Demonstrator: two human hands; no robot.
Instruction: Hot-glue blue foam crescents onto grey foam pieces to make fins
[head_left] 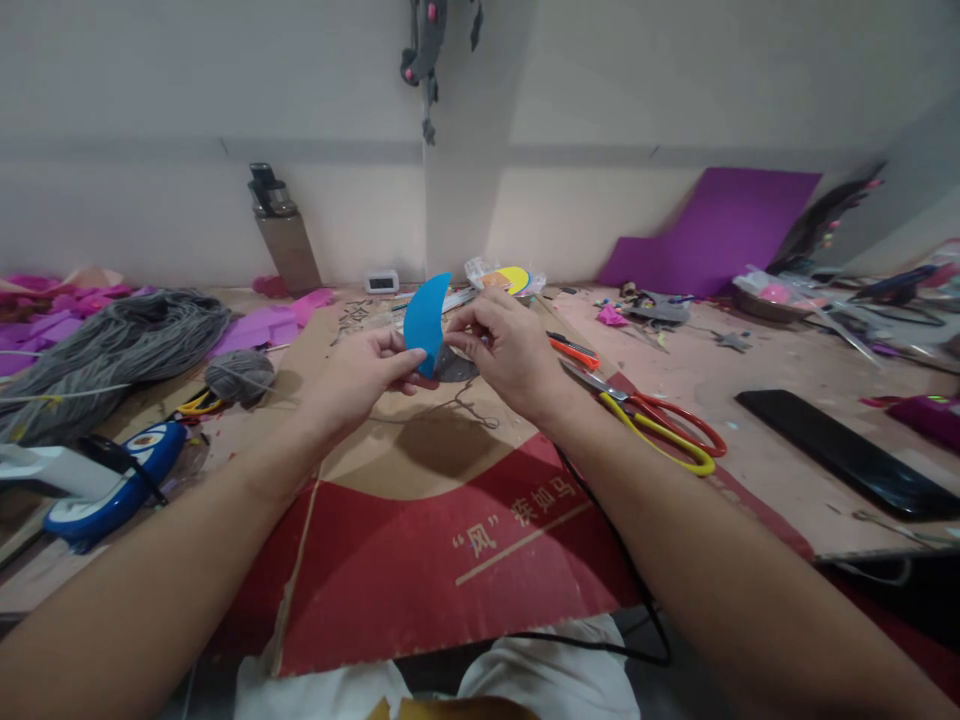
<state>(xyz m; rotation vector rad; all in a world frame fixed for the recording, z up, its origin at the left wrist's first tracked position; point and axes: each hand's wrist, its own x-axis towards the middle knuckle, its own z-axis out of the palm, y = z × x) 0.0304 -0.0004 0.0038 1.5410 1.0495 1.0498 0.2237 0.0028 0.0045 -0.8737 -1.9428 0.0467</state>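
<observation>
Between the thumb and fingers of my left hand [382, 362] is a blue crescent-shaped piece of paper [426, 318], held upright above the cardboard. My right hand [506, 345] is closed in a pinch close to the crescent's inner edge; what its fingertips grip, if anything, is too small to make out. Behind and below the hands lies a dark grey flat piece [455, 367], partly hidden. Loose grey yarn [476, 408] trails over the cardboard sheet [420, 560], which is brown with a red printed part.
Scissors with red and yellow handles [679, 440] and an orange cutter [576, 351] lie right of my hands. Further right rests a black phone [847, 450]. On the left are a grey yarn ball [240, 377], a yarn skein [142, 335] and a blue-and-white tool [120, 490]. Purple sheet [720, 235] leans behind.
</observation>
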